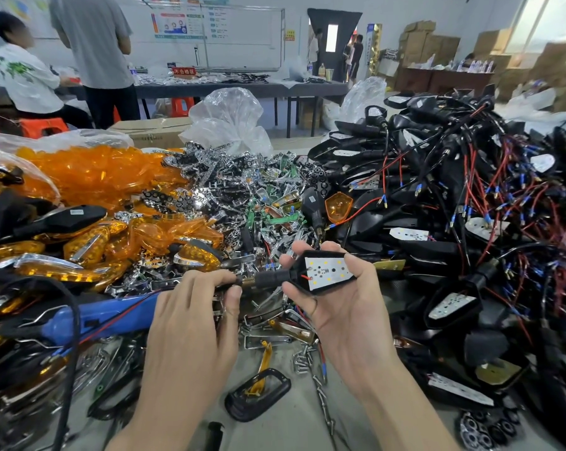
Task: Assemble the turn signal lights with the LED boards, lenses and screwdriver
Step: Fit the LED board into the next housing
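Observation:
A black turn signal housing (330, 286) sits in my right hand (346, 307), palm up, with a white LED board (328, 270) facing up inside it. My right fingers and thumb curl round the housing. My left hand (193, 317) pinches the housing's black stem (268, 278) at its threaded end, where thin wires trail off to the left. A blue electric screwdriver (89, 320) lies on the table just left of my left hand. Orange lenses (93, 177) are heaped at the back left. Loose screws (303, 361) lie on the table below my right hand.
A tall pile of black housings with red and black wires (464, 196) fills the right side. Chrome reflectors (242, 190) are heaped in the middle. An empty black housing (259, 397) lies near the front edge. People stand and sit at a far table (210, 87).

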### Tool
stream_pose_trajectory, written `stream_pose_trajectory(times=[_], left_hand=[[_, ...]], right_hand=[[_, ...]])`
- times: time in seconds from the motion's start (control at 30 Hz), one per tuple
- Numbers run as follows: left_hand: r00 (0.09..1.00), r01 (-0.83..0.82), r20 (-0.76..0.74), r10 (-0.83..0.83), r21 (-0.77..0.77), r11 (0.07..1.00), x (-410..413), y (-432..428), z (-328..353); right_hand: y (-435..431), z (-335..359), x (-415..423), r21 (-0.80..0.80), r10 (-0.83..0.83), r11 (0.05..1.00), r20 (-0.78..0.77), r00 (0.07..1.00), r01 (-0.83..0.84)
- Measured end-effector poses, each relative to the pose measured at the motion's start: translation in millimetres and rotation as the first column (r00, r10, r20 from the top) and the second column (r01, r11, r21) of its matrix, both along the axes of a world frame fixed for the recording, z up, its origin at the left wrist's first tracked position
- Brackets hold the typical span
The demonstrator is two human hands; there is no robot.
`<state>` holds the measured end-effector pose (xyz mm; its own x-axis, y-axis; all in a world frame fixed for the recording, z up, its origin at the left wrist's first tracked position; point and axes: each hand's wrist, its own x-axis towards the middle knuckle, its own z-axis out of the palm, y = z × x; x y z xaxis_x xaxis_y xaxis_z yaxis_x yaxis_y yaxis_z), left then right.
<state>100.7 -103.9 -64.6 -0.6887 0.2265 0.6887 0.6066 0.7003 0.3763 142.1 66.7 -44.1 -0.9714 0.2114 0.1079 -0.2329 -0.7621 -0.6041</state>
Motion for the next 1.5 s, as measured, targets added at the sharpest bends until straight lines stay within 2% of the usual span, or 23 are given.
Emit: stream_pose_trajectory(times=[1.5], left_hand=[[0.997, -0.08, -0.019, 0.079, -0.059, 0.995, -1.7, -1.2, 1.9]], right_hand=[[-2.1, 0.6, -0.9, -0.033, 0.001, 0.999, 0.003, 1.0, -0.001]])
